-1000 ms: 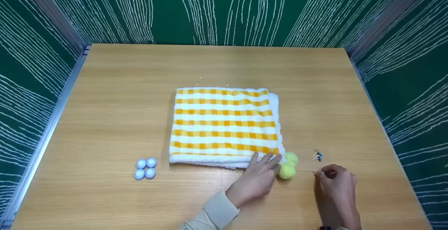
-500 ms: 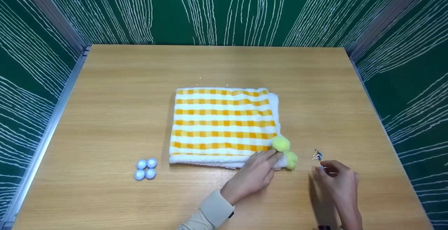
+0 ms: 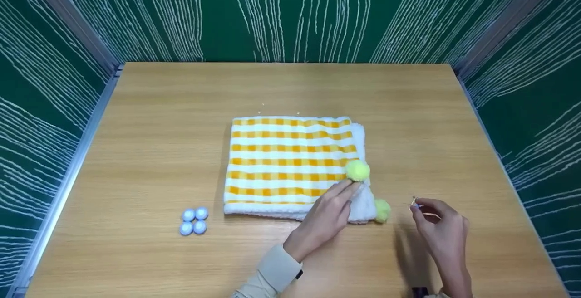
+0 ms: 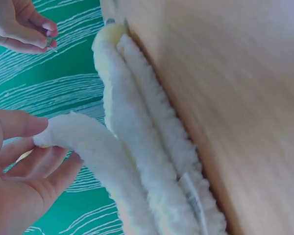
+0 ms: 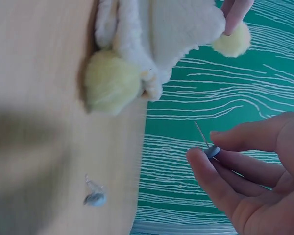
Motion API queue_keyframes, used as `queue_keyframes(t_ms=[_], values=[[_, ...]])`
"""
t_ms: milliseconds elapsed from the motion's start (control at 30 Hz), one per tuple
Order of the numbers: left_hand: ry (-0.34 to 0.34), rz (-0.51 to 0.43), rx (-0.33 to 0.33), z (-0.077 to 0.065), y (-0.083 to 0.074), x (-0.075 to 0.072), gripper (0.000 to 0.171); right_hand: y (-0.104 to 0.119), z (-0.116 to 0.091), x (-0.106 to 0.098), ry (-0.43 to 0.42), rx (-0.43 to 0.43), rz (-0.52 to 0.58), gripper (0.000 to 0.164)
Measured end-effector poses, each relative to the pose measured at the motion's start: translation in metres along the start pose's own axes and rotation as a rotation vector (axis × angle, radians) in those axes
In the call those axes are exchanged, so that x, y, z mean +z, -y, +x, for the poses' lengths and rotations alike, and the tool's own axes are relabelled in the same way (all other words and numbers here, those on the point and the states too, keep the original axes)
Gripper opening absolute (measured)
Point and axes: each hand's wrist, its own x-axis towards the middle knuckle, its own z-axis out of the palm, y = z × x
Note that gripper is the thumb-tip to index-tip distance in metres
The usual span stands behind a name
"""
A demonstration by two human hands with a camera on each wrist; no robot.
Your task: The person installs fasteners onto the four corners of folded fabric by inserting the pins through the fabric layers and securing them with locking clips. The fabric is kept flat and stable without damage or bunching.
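Note:
A folded blanket (image 3: 290, 162) with yellow-and-white checks and white fleece lies mid-table. My left hand (image 3: 323, 212) holds its near right corner, the top layer lifted and folded back so the fleece shows. A yellow-green pom-pom (image 3: 357, 170) hangs from that corner, beyond my fingertips. Another pom-pom (image 5: 111, 82) stays low at the layers beneath. Right of the blanket, my right hand (image 3: 441, 225) pinches a small pin (image 5: 212, 151) with a round blue-grey head between thumb and fingers, its thin shaft pointing up and away. Below it, similar blue-headed pins (image 5: 94, 198) lie on the table.
Several pale blue round caps (image 3: 194, 221) sit grouped on the wooden table (image 3: 136, 153), left of the blanket. White specks lie beyond its far edge. Green walls (image 3: 290, 17) with white lines stand around the table.
My left hand has raised the blanket's corner and turned it back up and leftward, carrying one pom-pom with it. My right hand has risen off the table with the pin.

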Motion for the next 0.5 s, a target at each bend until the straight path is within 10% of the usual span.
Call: queue_keyframes(t_ms=[500], values=[[-0.192, -0.026, -0.003, 0.007, 0.006, -0.020, 0.039, 0.026, 0.013, 0.022, -0.014, -0.124, 0.047, 0.013]])
